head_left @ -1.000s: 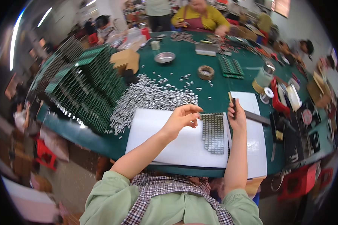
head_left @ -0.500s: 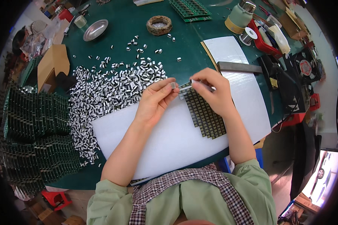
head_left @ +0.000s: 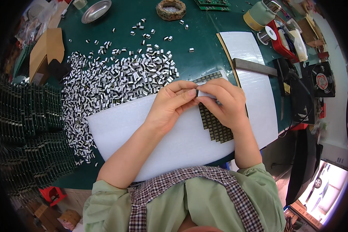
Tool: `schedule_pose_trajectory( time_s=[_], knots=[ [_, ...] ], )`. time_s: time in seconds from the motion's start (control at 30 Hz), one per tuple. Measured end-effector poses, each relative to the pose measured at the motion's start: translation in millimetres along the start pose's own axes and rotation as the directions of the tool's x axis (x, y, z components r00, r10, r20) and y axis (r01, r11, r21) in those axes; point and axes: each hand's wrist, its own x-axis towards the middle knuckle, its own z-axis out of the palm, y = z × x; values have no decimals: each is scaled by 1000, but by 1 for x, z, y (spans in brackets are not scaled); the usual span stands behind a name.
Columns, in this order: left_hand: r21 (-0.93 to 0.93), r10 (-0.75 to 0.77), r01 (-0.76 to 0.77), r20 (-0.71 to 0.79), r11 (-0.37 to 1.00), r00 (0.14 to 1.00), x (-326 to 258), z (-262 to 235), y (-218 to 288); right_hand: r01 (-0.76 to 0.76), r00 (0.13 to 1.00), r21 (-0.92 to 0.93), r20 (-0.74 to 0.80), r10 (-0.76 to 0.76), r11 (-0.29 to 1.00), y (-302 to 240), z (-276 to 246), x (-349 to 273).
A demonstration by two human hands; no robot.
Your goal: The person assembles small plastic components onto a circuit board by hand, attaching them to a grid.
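My left hand (head_left: 173, 103) is closed in a pinch, its fingertips against the left side of a small black part (head_left: 197, 93). What else it pinches is hidden. My right hand (head_left: 227, 101) grips that part from the right between thumb and fingers, with a whitish surface (head_left: 207, 94) showing behind it. Beneath my right hand a dark gridded panel of small circuit boards (head_left: 216, 125) lies on a white foam sheet (head_left: 143, 154). Another strip of these boards (head_left: 208, 77) shows just beyond my fingers. To the left spreads a large heap of small white-and-black box-shaped parts (head_left: 120, 77).
Stacked green circuit boards (head_left: 23, 120) crowd the left side, near an open cardboard box (head_left: 46, 54). A metal bar (head_left: 255, 66) lies across a white board (head_left: 255, 100) on the right. Farther back are a metal dish (head_left: 96, 11), a round holder (head_left: 171, 9) and a solder spool (head_left: 266, 35).
My hands have come together; the left moved right to meet the small part in the right. A small silvery piece seen in my left fingertips is now hidden. The view has shifted slightly.
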Motion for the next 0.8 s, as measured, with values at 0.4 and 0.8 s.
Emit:
schedule_pose_trajectory(
  time_s=[0.4, 0.8],
  knots=[
    [20, 136, -139, 132, 990, 982, 7, 2, 6, -55, 998, 86, 41, 52, 995, 0, -6, 9],
    [179, 36, -42, 36, 983, 999, -9, -4, -2, -117, 990, 92, 89, 109, 989, -16, -10, -1]
  ],
)
